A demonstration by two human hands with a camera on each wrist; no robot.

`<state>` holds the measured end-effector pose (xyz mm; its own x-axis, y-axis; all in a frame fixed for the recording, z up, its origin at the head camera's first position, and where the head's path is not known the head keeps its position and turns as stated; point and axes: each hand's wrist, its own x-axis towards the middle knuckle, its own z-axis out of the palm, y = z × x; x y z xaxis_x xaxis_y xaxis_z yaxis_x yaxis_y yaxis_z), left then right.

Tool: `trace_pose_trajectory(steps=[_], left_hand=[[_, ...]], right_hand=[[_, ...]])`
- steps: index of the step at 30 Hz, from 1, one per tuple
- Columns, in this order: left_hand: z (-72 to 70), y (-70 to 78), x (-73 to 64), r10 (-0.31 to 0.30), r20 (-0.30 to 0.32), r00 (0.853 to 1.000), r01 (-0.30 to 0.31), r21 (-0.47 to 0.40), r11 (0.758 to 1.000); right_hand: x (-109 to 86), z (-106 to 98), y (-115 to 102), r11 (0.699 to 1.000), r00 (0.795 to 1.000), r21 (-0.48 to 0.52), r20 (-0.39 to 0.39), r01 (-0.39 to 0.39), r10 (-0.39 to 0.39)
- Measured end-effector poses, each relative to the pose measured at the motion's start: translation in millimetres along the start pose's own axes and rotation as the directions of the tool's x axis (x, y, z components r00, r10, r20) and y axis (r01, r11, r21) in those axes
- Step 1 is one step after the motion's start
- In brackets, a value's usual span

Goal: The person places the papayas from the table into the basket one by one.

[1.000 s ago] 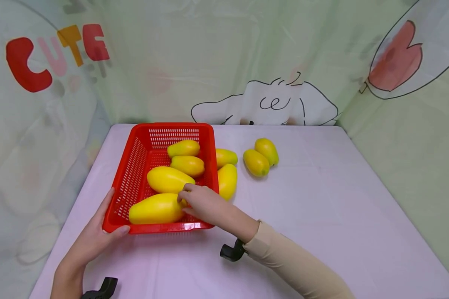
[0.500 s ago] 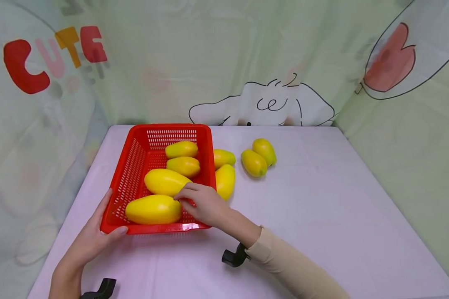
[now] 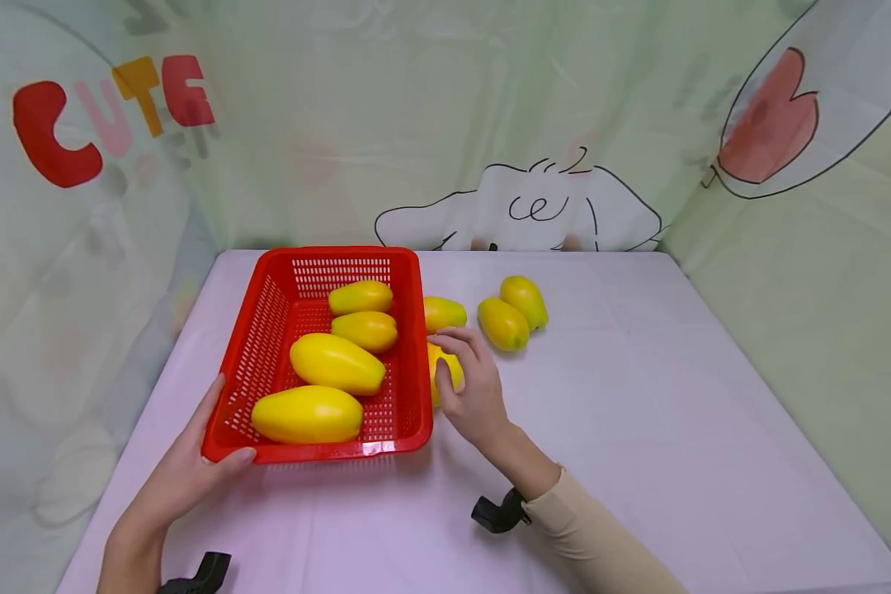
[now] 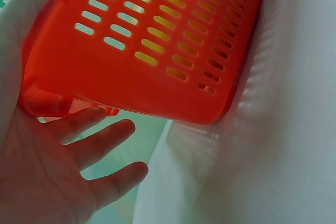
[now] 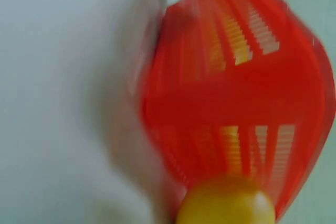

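My left hand (image 3: 174,483) holds the near-left corner of a red plastic basket (image 3: 319,453), its thumb over the rim. In the left wrist view several fingers (image 4: 118,182) spread out below the rim. Inside the basket lie several yellow papaya-like fruits (image 3: 337,363), two large at the front and two smaller behind. My right hand (image 3: 478,396) hovers with bent, parted fingers over a yellow mango-like fruit (image 3: 455,369) just outside the basket's right wall; contact cannot be told. The right wrist view is blurred, with a yellow fruit (image 5: 226,203) by the basket wall.
Behind that fruit, another yellow-green fruit (image 3: 445,313) sits against the basket's right side. Farther right, two more touching fruits (image 3: 503,324) rest on the white-covered table (image 3: 676,429). Printed cloth walls (image 3: 304,124) stand around the back and sides.
My right hand has left the large fruit in the basket and moved right, over the wall, to the fruit outside. The left hand stays on the basket corner.
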<state>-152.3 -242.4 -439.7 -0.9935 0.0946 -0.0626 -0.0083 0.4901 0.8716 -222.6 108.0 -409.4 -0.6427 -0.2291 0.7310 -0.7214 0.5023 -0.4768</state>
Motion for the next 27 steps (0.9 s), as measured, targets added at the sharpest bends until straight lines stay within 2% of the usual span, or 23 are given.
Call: trace_pose_trajectory(steps=[2, 5, 7, 10, 15, 18, 19, 21, 27], left_hand=[[-1.1, 0.2, -0.4, -0.005, -0.002, 1.000, 0.005, 0.009, 1.000], [-2.1, -0.3, -0.5, -0.008, -0.004, 1.000, 0.008, 0.017, 1.000], [-1.8, -0.3, -0.5, -0.006, -0.004, 1.000, 0.006, 0.013, 1.000], [0.0, -0.4, -0.1, 0.001, -0.002, 1.000, -0.001, 0.007, 1.000], [1.6, -1.0, -0.4, -0.010, -0.003, 1.000, 0.010, -0.001, 1.000], [1.6, -1.2, -0.7, -0.017, -0.008, 1.000, 0.017, -0.003, 1.000], [1.5, -1.5, -0.7, -0.016, -0.010, 1.000, 0.016, -0.003, 1.000], [1.3, -1.8, -0.9, -0.012, -0.011, 1.000, 0.012, -0.003, 1.000], [2.0, -3.0, -1.0, 0.003, -0.010, 1.000, -0.003, 0.000, 1.000]], right_hand=[[-1.2, -3, 7, 0.997, 0.998, -0.039, -0.014, -0.061, 0.060], [-5.0, -2, 17, 0.977, 0.979, -0.088, 0.049, -0.195, 0.199], [-9.0, 1, 24, 0.954, 0.950, -0.118, 0.112, -0.277, 0.290], [-14.8, 6, 32, 0.917, 0.893, -0.156, 0.214, -0.368, 0.395], [-20.3, 13, 37, 0.880, 0.810, -0.206, 0.344, -0.428, 0.474], [-21.6, 19, 38, 0.867, 0.778, -0.256, 0.384, -0.428, 0.498], [-21.9, 20, 39, 0.863, 0.770, -0.272, 0.392, -0.425, 0.503], [-22.4, 23, 39, 0.861, 0.768, -0.303, 0.394, -0.409, 0.504], [-20.8, 23, 38, 0.849, 0.788, -0.394, 0.364, -0.352, 0.496]])
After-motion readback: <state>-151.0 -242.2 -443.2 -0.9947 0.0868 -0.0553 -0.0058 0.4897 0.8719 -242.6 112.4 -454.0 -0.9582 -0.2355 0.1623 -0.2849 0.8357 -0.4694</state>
